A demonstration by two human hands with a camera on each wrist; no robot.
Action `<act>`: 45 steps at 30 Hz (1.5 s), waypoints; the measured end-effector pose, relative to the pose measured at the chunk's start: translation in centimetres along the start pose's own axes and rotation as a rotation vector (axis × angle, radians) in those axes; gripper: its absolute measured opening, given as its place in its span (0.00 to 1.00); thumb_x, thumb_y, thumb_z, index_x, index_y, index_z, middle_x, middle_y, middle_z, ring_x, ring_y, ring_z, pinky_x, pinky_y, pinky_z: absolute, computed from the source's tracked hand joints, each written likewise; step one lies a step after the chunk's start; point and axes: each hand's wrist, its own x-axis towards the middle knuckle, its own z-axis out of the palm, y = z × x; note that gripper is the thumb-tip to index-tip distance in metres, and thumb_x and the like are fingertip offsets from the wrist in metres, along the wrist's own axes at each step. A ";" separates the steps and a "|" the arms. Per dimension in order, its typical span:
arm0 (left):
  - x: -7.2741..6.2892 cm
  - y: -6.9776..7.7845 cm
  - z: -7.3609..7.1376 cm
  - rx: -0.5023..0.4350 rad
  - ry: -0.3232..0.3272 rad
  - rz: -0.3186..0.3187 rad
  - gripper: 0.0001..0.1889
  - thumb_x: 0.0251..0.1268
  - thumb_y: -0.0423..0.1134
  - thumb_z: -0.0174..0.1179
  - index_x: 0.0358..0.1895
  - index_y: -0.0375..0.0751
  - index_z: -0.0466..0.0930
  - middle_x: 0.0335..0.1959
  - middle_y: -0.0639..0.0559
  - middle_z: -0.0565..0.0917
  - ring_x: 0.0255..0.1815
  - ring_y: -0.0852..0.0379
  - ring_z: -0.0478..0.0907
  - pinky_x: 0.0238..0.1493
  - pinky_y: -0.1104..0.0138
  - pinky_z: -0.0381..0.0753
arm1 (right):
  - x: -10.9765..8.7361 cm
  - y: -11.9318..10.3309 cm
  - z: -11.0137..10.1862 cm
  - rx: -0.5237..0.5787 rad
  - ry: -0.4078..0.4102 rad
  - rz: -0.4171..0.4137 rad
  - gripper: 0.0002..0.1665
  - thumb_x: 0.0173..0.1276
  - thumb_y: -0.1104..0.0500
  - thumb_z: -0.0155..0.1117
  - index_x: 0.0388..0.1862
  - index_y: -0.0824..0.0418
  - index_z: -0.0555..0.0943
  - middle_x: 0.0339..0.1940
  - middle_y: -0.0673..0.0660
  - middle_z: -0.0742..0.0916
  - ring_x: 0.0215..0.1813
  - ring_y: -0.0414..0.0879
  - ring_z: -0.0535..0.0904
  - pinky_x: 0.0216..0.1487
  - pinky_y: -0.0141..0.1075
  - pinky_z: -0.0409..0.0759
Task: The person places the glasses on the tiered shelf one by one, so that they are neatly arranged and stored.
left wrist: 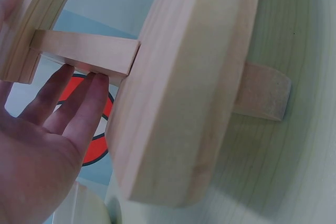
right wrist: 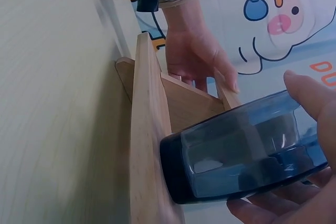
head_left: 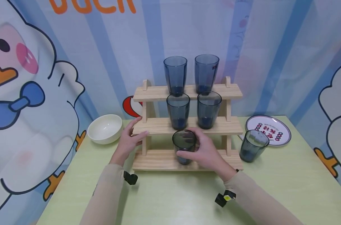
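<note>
A three-tier wooden shelf rack (head_left: 165,166) stands on the table. My left hand (head_left: 129,140) holds the rack's left end at the middle tier. In the left wrist view its fingers (left wrist: 86,108) touch the upright under that tier, and the thumb lies on the tier's edge. My right hand (head_left: 205,151) grips a dark blue-grey drinking glass (head_left: 184,144) upright at the bottom tier. Seen from the right wrist, the glass's base (right wrist: 176,169) meets the board, or nearly so; the fingers and thumb are round its sides.
Two glasses (head_left: 175,73) stand on the top tier and two more (head_left: 178,111) on the middle one. Another glass (head_left: 253,146) stands on the table right of the rack, near a white printed plate (head_left: 283,132). At the left is a white bowl (head_left: 105,129). A patterned curtain (head_left: 114,47) hangs behind.
</note>
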 end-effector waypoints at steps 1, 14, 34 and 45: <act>0.0 0.0 0.0 0.001 0.002 0.001 0.39 0.69 0.44 0.72 0.79 0.69 0.66 0.74 0.41 0.70 0.64 0.39 0.78 0.62 0.44 0.82 | 0.0 0.0 0.1 -0.008 0.000 -0.002 0.48 0.57 0.54 0.87 0.74 0.54 0.72 0.64 0.57 0.83 0.58 0.51 0.83 0.54 0.45 0.85; 0.1 -0.1 -0.1 0.010 0.002 0.003 0.38 0.70 0.45 0.72 0.80 0.69 0.65 0.74 0.40 0.70 0.64 0.39 0.78 0.63 0.44 0.82 | 0.3 -0.5 0.9 -0.052 -0.009 -0.007 0.49 0.57 0.50 0.86 0.74 0.52 0.71 0.64 0.56 0.83 0.60 0.53 0.83 0.54 0.52 0.84; -0.4 -0.5 -0.1 0.000 -0.001 0.013 0.38 0.70 0.45 0.72 0.80 0.68 0.66 0.73 0.40 0.71 0.62 0.42 0.80 0.61 0.45 0.83 | -1.6 -1.0 -0.8 -0.174 -0.043 0.083 0.64 0.56 0.43 0.86 0.84 0.55 0.60 0.75 0.59 0.77 0.73 0.59 0.76 0.67 0.54 0.80; -0.4 0.0 0.0 -0.009 -0.006 0.027 0.38 0.69 0.44 0.73 0.79 0.70 0.67 0.71 0.40 0.73 0.61 0.41 0.81 0.60 0.47 0.84 | -6.5 -1.2 -8.1 -0.318 0.108 -0.279 0.32 0.58 0.66 0.83 0.63 0.60 0.84 0.57 0.58 0.88 0.59 0.45 0.85 0.58 0.33 0.84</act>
